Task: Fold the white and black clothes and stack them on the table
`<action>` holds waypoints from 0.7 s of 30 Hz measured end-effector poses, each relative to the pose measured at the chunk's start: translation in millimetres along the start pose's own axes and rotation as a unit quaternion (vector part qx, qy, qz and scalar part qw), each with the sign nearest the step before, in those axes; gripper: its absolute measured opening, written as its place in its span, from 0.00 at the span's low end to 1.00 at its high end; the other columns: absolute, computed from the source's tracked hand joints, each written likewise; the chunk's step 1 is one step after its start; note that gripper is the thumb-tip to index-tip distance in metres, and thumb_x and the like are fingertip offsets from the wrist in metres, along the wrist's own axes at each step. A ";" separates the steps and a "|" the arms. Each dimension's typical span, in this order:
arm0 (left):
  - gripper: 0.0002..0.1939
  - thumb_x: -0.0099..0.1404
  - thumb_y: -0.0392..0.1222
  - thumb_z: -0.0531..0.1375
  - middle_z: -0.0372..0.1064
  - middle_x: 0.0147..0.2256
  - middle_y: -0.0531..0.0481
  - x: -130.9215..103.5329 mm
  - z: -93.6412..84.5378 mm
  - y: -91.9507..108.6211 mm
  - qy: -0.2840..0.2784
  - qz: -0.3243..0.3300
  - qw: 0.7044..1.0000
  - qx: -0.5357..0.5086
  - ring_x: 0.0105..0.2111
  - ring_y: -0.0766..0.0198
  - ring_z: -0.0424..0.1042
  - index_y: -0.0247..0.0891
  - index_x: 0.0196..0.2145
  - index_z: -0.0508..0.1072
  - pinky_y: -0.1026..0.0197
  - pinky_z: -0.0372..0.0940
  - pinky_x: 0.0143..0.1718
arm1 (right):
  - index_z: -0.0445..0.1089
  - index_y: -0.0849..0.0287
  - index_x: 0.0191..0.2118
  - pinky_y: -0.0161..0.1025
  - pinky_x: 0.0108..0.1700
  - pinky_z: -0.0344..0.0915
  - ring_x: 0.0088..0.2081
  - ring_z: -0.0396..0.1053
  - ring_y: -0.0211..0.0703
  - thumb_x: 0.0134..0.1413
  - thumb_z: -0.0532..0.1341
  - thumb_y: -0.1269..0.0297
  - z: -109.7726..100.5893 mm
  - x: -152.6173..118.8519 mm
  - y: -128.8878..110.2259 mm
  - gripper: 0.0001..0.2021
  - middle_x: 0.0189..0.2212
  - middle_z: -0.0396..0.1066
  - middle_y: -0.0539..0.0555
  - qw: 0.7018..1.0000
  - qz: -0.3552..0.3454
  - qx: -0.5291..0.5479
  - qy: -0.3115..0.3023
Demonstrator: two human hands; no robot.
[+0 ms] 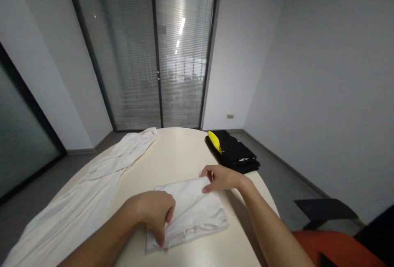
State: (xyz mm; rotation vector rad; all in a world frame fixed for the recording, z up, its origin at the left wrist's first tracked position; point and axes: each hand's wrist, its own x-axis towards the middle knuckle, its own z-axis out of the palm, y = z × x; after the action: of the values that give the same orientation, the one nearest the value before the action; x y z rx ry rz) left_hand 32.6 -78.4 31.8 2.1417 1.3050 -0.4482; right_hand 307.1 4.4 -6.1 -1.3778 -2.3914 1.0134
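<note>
A white garment (193, 209), folded into a flat rectangle, lies on the table in front of me. My left hand (158, 213) is curled over its left side, the thumb pointing down near the front left corner. At the far right corner, my right hand (217, 178) grips the cloth, with the thumb on top and the fingers bent at the far edge. The undersides of the fingers are partly hidden. Some wrinkles run along the garment's near right side.
Another white garment (92, 193) is spread lengthwise along the table's left side. A stack of folded black clothes (234, 152) with a yellow print sits at the right edge of the pale round table (175, 152). An orange-seated chair (332, 246) stands at the lower right.
</note>
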 end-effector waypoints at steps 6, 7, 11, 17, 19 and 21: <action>0.18 0.51 0.51 0.64 0.77 0.37 0.47 0.0 -14.9 -30.4 0.152 -0.034 0.988 0.005 0.34 0.54 0.73 0.42 0.39 0.75 0.59 0.62 0.32 | 0.74 0.60 0.43 0.37 0.38 0.64 0.37 0.70 0.44 0.50 0.66 0.49 0.0 1.3 7.4 0.20 0.37 0.73 0.55 0.999 0.030 -0.016 -0.003; 0.19 0.53 0.50 0.63 0.76 0.40 0.44 1.8 -16.1 -36.5 0.182 -0.048 0.982 0.017 0.37 0.52 0.74 0.41 0.42 0.75 0.57 0.63 0.35 | 0.74 0.60 0.43 0.37 0.38 0.64 0.37 0.69 0.43 0.52 0.65 0.53 0.3 2.1 8.0 0.17 0.37 0.73 0.55 0.999 0.031 -0.008 -0.005; 0.19 0.59 0.48 0.58 0.75 0.46 0.37 11.4 -16.8 -58.5 0.182 -0.080 0.980 0.024 0.43 0.48 0.74 0.37 0.45 0.75 0.54 0.64 0.42 | 0.72 0.61 0.43 0.36 0.39 0.63 0.37 0.68 0.41 0.50 0.65 0.63 0.8 4.6 11.2 0.13 0.36 0.72 0.52 1.000 0.018 0.017 -0.006; 0.15 0.56 0.41 0.60 0.76 0.42 0.45 25.9 -16.2 -82.3 0.178 -0.041 0.983 -0.020 0.41 0.55 0.74 0.40 0.42 0.75 0.60 0.63 0.40 | 0.70 0.60 0.44 0.35 0.36 0.63 0.33 0.65 0.38 0.52 0.65 0.58 2.4 12.1 18.5 0.16 0.34 0.68 0.51 0.995 -0.018 0.093 0.030; 0.13 0.60 0.40 0.58 0.76 0.43 0.45 32.5 -15.1 -85.0 0.241 -0.058 0.969 -0.019 0.42 0.55 0.74 0.41 0.43 0.75 0.59 0.63 0.42 | 0.70 0.60 0.44 0.36 0.36 0.63 0.33 0.64 0.38 0.53 0.64 0.57 7.8 20.8 23.8 0.15 0.34 0.68 0.51 0.989 -0.028 0.105 0.102; 0.15 0.64 0.39 0.54 0.74 0.46 0.43 40.0 -13.0 -83.5 0.319 -0.086 0.944 -0.020 0.45 0.54 0.74 0.41 0.47 0.73 0.57 0.63 0.45 | 0.68 0.59 0.44 0.37 0.37 0.64 0.33 0.65 0.39 0.55 0.62 0.56 16.0 32.1 31.0 0.15 0.35 0.68 0.52 0.974 -0.034 0.111 0.194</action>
State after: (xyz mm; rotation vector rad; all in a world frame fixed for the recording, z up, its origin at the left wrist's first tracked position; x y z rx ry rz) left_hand -23.0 -13.5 -5.9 2.2309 1.8347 0.2407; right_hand 303.1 33.6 -43.2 -1.2675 -1.9639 0.8672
